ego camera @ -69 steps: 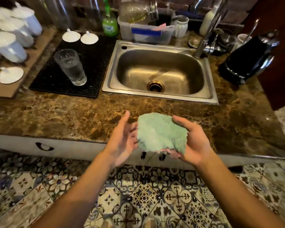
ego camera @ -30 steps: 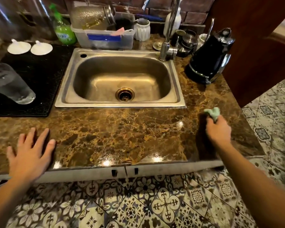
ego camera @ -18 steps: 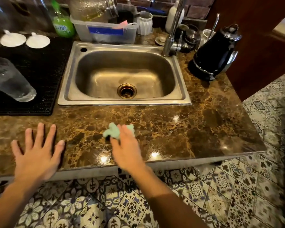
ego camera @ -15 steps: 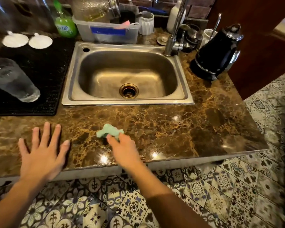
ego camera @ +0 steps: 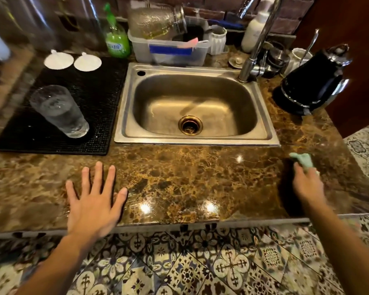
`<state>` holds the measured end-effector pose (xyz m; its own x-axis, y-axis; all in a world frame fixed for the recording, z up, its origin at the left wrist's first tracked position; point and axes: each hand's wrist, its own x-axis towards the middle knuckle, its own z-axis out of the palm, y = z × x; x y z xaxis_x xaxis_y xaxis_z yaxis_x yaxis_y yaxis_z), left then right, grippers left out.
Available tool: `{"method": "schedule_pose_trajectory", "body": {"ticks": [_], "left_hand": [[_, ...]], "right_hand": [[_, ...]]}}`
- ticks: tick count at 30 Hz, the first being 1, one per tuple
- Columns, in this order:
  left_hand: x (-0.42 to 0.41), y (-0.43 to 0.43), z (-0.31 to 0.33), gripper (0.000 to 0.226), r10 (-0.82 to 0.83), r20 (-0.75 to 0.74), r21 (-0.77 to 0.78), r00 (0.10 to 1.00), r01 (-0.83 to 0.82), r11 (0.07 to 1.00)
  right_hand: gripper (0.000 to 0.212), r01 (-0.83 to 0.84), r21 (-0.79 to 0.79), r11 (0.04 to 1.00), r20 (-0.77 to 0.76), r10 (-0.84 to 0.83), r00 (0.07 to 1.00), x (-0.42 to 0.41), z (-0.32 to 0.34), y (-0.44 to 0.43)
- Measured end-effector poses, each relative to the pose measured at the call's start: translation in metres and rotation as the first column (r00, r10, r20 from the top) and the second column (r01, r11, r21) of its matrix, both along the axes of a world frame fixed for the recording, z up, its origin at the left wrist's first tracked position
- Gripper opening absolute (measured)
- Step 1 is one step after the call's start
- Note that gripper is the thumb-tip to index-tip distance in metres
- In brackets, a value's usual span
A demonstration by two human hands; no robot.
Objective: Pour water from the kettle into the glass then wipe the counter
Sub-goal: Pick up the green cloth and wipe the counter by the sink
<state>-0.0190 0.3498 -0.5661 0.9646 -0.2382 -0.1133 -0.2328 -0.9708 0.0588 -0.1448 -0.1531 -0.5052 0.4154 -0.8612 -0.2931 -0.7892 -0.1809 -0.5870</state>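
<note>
A clear glass [ego camera: 60,111] holding water stands on the black mat [ego camera: 98,96] left of the sink. The black kettle [ego camera: 313,81] sits at the back right of the brown marble counter [ego camera: 190,177]. My right hand [ego camera: 308,184] presses a green cloth [ego camera: 303,161] onto the counter near its right end, in front of the kettle. My left hand [ego camera: 94,199] lies flat with fingers spread on the counter's front left part, holding nothing.
A steel sink [ego camera: 196,107] with a tall faucet [ego camera: 258,39] fills the middle. Behind it are a plastic bin [ego camera: 168,52] with a jar, a green soap bottle [ego camera: 116,37] and white cups. Two white lids [ego camera: 73,61] lie behind the mat. Patterned floor tiles show below the counter's edge.
My right hand has swept the cloth from the counter's middle front over to its right end. My left hand stays flat on the counter.
</note>
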Motion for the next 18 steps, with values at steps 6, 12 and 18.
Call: {"method": "schedule_pose_trajectory", "body": {"ticks": [6, 12, 18], "left_hand": [[0.002, 0.0, 0.001, 0.074, -0.015, -0.005, -0.015, 1.0, 0.015, 1.0], [0.0, -0.002, 0.006, 0.072, -0.01, 0.003, -0.066, 1.0, 0.011, 0.998], [-0.001, -0.003, 0.009, 0.071, 0.007, 0.012, -0.125, 1.0, -0.006, 0.992]], "right_hand": [[0.05, -0.33, -0.211, 0.92, -0.014, 0.335, 0.942, 0.082, -0.016, 0.098], [0.06, -0.637, -0.332, 0.696, -0.195, 0.61, 0.768, 0.136, -0.027, 0.235], [0.062, -0.893, -0.247, 0.377, -0.127, 0.901, 0.415, 0.158, -0.031, 0.319]]}}
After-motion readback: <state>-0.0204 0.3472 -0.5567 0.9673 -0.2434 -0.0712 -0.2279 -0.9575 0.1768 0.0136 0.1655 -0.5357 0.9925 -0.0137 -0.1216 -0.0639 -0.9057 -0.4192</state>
